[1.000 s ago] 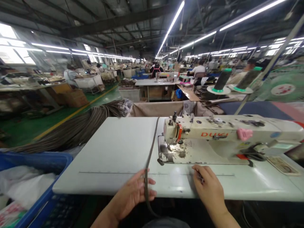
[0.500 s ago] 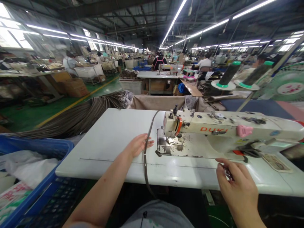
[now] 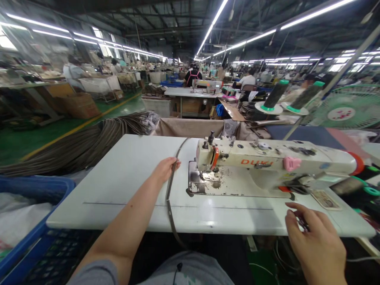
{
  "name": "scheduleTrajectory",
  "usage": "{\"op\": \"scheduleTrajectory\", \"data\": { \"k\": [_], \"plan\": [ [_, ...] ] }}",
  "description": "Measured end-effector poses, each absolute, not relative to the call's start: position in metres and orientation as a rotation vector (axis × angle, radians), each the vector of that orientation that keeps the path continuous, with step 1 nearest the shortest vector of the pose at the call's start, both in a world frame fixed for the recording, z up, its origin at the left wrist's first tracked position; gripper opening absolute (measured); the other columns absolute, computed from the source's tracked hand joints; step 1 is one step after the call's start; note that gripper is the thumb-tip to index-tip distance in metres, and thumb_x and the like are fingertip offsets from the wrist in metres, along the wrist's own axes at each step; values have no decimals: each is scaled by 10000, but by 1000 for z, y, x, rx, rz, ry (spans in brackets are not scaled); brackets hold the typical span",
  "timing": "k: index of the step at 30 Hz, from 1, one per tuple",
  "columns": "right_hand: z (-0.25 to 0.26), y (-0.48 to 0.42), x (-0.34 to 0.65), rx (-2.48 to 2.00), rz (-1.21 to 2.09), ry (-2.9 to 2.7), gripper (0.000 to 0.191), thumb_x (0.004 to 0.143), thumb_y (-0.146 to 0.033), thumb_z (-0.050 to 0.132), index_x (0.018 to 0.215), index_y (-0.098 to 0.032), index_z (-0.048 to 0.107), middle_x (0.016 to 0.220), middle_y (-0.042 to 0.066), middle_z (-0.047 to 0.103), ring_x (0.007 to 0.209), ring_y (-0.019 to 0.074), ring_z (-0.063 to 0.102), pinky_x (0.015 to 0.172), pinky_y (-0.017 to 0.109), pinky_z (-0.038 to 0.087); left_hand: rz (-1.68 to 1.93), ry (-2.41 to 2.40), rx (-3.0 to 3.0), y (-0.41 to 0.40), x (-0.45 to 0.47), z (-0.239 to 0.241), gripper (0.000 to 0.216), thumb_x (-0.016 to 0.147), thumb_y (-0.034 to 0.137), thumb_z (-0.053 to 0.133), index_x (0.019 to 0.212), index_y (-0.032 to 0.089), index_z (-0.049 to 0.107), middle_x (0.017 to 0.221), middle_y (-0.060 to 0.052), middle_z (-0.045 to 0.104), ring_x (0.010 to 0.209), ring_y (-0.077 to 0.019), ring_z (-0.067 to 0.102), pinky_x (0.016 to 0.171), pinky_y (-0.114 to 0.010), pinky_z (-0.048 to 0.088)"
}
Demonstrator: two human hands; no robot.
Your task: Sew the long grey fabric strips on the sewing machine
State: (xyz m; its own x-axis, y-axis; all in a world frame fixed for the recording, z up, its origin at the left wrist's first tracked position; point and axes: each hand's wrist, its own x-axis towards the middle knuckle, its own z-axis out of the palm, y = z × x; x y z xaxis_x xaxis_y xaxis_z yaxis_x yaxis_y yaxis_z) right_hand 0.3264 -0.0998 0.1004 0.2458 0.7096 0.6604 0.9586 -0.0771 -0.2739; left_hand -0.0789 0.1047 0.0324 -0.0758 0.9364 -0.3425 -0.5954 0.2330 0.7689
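Reaching farther up the dark strip (image 3: 168, 194), our left hand (image 3: 165, 169) cups it, grip firmness unclear, while our right hand (image 3: 317, 233), curled round a small dark tool (image 3: 303, 225), has moved away rightward, leaving the strip trailing over the tabletop (image 3: 118, 174) beside the sewing machine (image 3: 267, 158).

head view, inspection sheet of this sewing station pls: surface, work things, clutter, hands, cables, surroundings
Surface: white tabletop, ruled line along the front
Work things: dark narrow strip, across the tabletop and over its front edge; industrial sewing machine, right of it
Clutter: blue crate with pale bags, left; pink clip on the machine
Left hand: fingers at the strip, grip unclear
Right hand: curled around a small dark object, mostly hidden
Cables: white cable below the table's right end
Surroundings: bundled dark strips, two thread cones, green fan, people farther back
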Motion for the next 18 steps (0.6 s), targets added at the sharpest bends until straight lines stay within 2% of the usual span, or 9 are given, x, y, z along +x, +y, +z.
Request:
{"op": "scheduleTrajectory", "data": {
  "k": [4,9,12,18],
  "plan": [
    [109,-95,341,-1864,-614,-1478,323,918,-418,527,1034,-234,765,864,66,706,760,273,718,657,373,536,1366,982,444,82,-97,33,186,773,-48,581,701,109,651,896,-131,745,959,-179,744,805,-209,613],
    [117,-84,347,-1782,-784,-1488,345,931,-396,538,1024,-181,792,801,57,683,704,251,700,642,351,537,1347,910,404,55,-115,37,285,645,-49,514,812,60,718,1059,-198,756,1089,-226,729,749,-174,605],
    [123,-74,350,-1708,-842,-1531,348,928,-381,544,1029,-163,795,772,66,674,700,256,688,620,346,530,1369,929,375,41,-121,37,270,653,-42,518,802,66,717,1022,-191,758,1058,-224,735,656,-151,583],
    [139,-39,380,-1730,-921,-1449,329,877,-370,586,1026,-186,814,781,103,699,805,303,685,626,367,486,1417,1065,431,8,-134,29,173,687,-16,577,748,89,700,876,-115,731,820,-167,734,543,-143,524]
  ]
}}
